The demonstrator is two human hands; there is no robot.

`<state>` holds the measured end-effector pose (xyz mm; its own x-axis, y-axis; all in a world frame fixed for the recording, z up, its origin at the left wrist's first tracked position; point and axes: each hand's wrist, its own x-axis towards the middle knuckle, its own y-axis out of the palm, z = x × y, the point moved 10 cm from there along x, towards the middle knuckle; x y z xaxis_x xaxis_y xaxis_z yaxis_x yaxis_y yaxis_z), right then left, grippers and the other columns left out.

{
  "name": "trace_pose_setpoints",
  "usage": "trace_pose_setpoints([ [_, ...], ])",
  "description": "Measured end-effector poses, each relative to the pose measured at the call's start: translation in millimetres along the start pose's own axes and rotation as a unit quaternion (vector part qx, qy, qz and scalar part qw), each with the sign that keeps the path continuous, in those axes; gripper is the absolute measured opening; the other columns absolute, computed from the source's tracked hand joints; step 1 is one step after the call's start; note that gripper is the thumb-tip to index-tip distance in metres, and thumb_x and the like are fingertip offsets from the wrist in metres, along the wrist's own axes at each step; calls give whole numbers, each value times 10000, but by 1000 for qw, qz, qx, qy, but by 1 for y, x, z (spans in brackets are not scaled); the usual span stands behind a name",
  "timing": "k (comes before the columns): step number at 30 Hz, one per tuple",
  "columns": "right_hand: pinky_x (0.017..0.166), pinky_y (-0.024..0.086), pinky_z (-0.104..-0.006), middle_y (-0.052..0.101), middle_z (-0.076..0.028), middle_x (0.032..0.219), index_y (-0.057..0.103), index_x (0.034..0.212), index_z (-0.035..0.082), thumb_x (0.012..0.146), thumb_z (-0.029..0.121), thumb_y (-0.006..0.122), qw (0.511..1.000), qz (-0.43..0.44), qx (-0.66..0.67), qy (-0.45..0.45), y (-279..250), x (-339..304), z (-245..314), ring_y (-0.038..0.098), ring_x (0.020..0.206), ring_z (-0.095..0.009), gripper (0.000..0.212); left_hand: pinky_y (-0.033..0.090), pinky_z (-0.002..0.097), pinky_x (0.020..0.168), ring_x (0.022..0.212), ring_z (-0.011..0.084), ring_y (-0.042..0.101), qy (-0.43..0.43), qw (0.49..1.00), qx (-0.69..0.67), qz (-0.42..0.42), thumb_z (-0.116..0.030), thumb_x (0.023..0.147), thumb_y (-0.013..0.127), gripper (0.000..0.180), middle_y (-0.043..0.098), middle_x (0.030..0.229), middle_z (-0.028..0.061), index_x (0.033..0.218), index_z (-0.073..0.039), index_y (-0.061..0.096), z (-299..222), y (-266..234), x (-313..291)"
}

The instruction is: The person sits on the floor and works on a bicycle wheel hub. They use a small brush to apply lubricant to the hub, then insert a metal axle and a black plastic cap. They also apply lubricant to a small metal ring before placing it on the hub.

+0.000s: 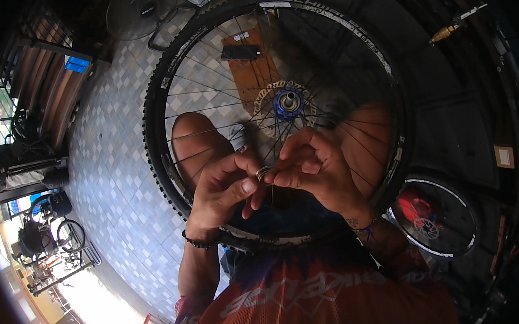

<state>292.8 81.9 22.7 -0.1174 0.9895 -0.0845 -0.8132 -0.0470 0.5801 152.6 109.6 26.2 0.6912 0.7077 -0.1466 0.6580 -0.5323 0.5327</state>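
Observation:
Above a bicycle wheel lying across my knees, I pinch a small metal ring-shaped part (263, 173) between the fingertips of both hands. My left hand (228, 185) grips it from the left, thumb and fingers closed. From the other side my right hand (311, 164) presses its thumb and forefinger on it. Fingers cover much of the part, so its exact kind is unclear. The wheel has a black knobbly tyre (156, 103) and thin dark spokes. At its centre are a blue hub (280, 103) with a bare axle end and a disc brake rotor (261, 95).
Beneath the spokes, a brown board (244, 73) carries a black phone-like object (240, 52) on the tiled floor (114, 148). Another wheel (461, 208) and a red item (414, 204) are at lower right. Bicycle parts (60, 236) stand at left; a yellow-handled tool (445, 33) is at upper right.

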Motion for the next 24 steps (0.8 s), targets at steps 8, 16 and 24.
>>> trace_pose_setpoints([
  [8,928,634,-319,734,-108,1095,587,1162,14,948,-39,786,997,19,-57,48,-4,4,-9,761,1028,-179,297,490,223,517,676,115,641,-85,996,36,-8,-228,1094,654,253,667,916,74,1157,16,623,11,-5,1],
  [16,927,637,-325,747,-129,1133,593,1218,-7,993,-3,750,992,-78,94,-18,-9,-1,-25,742,1065,-164,274,472,210,484,613,99,605,95,989,28,-110,-76,1058,681,156,623,932,51,1168,16,621,8,5,0],
  [24,960,613,-300,742,-114,1171,624,1314,-23,996,-8,745,999,-41,-7,-5,-1,2,-23,731,1091,-156,341,404,228,450,559,85,538,112,980,42,-159,-154,1103,637,162,628,864,43,1061,1,653,9,-8,1],
])
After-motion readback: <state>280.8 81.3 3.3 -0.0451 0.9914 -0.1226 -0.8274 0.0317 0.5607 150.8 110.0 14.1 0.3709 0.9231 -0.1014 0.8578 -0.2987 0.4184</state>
